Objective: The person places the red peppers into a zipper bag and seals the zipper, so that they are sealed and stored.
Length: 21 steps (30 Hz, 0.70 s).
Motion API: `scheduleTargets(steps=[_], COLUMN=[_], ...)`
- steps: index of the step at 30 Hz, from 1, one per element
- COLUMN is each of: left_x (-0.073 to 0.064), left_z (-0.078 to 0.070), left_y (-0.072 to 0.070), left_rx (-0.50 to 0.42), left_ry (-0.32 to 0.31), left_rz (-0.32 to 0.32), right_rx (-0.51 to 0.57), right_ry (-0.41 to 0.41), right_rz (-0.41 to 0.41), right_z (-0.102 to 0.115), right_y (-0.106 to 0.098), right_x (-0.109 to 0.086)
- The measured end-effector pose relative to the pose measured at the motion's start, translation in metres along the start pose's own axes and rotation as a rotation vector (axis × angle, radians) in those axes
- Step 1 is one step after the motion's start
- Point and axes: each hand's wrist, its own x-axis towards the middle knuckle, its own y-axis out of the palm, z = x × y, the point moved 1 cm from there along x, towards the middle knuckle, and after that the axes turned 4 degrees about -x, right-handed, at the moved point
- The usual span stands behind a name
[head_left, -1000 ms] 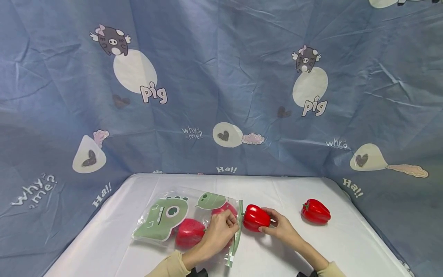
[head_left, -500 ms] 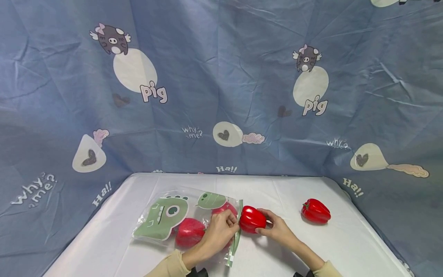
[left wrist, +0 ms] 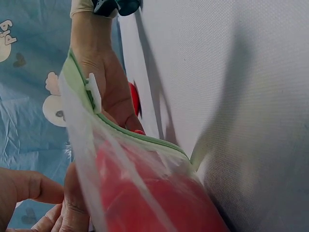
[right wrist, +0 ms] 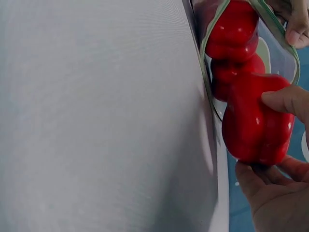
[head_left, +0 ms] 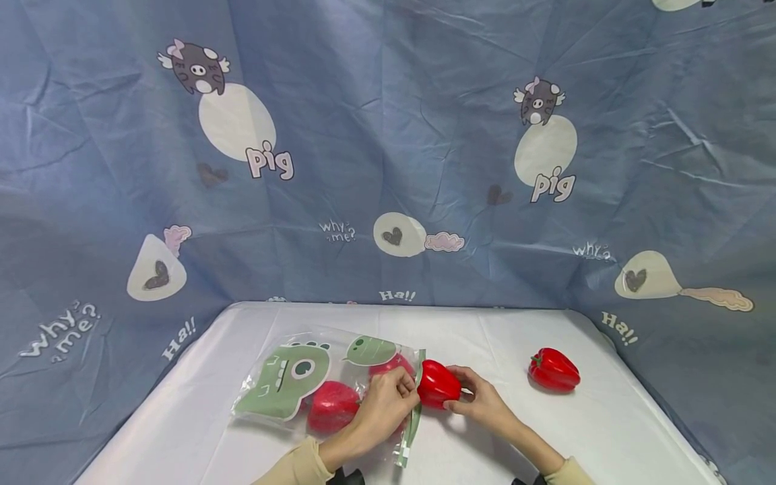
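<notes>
In the head view, a clear zip bag point(head_left: 285, 384) with a green monster print lies on its side, several red bell peppers point(head_left: 332, 407) inside. My left hand point(head_left: 388, 401) pinches the bag's green-edged mouth; the left wrist view shows that rim point(left wrist: 140, 138) held apart. My right hand point(head_left: 481, 404) grips another red bell pepper point(head_left: 439, 384) between thumb and fingers, right at the mouth. From the right wrist, this pepper point(right wrist: 258, 121) sits at the opening, with peppers point(right wrist: 235, 30) visible deeper in the bag. Its far end in the head view is partly hidden by the rim.
One more red bell pepper point(head_left: 554, 370) lies on the right side of the white table point(head_left: 497, 330). A blue printed cloth point(head_left: 388, 155) hangs behind and along both sides. A white slider point(left wrist: 94, 92) sits on the bag's zip.
My right hand has carried its bell pepper leftward, from just right of the bag to its mouth. My left hand and the bag have stayed almost still.
</notes>
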Motion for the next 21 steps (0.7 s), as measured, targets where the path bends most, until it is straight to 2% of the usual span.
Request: scheduleTargets(steps=[12,17,21], left_x=[0.001,0.002,0.002], left_z=[0.000,0.001,0.002], left_y=[0.000,0.000,0.001], left_rx=[0.063,0.078,0.079], left_ry=[0.025,0.042,0.053], left_rz=[-0.012,-0.013,-0.018], right_rx=[-0.028,-0.060,-0.084], right_ry=[-0.054,-0.086,-0.077], right_rz=[0.012,0.011,0.005], right_z=[0.000,0.012,0.019], right_y=[0.006,0.009,0.012], right_x=[0.004,0.004,0.004])
